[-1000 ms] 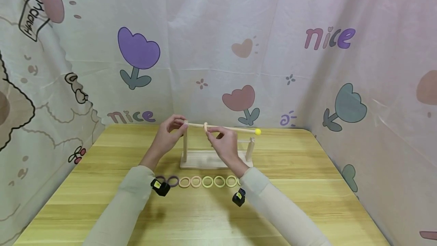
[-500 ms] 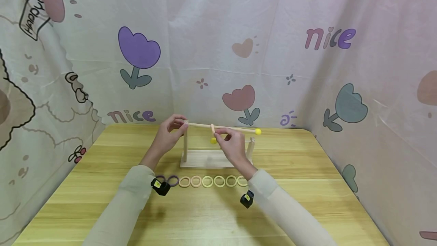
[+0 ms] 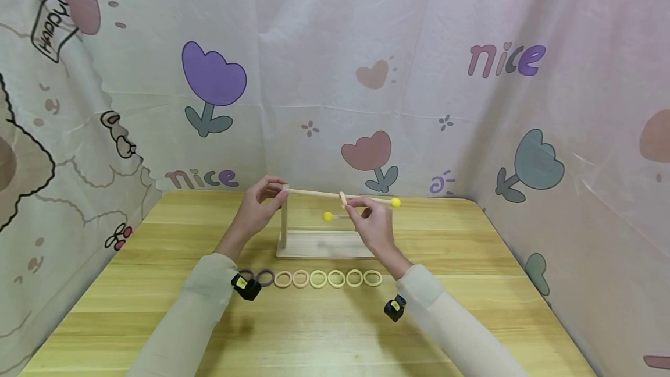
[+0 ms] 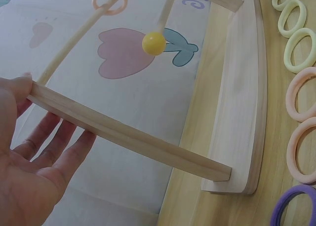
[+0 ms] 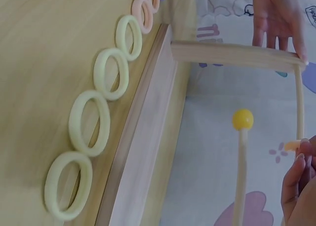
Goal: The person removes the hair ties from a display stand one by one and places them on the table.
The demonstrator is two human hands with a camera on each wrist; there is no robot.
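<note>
A peach hair tie (image 3: 342, 199) encircles the upper wooden rod (image 3: 314, 193), and my right hand (image 3: 376, 227) pinches it between thumb and fingers. That rod runs from the left post (image 4: 128, 130) of a wooden stand to a yellow ball (image 3: 395, 202) at its right end. At the post's top my left hand (image 3: 256, 207) holds on, thumb by the rod's joint and the other fingers behind the wood. In the right wrist view, the peach tie (image 5: 292, 145) shows only partly beside the fingertips.
A lower rod with a yellow ball (image 5: 242, 119) points left from the far post. In front of the stand base (image 3: 314, 244) lies a row of hair ties: purple (image 3: 265, 277), peach (image 3: 283, 278) and pale yellow (image 3: 337, 278). A patterned cloth hangs behind the table (image 3: 293, 330).
My right hand has slid the peach hair tie rightward along the upper rod, closer to its yellow ball. The lower rod's ball has come into sight. My left hand stays in place.
</note>
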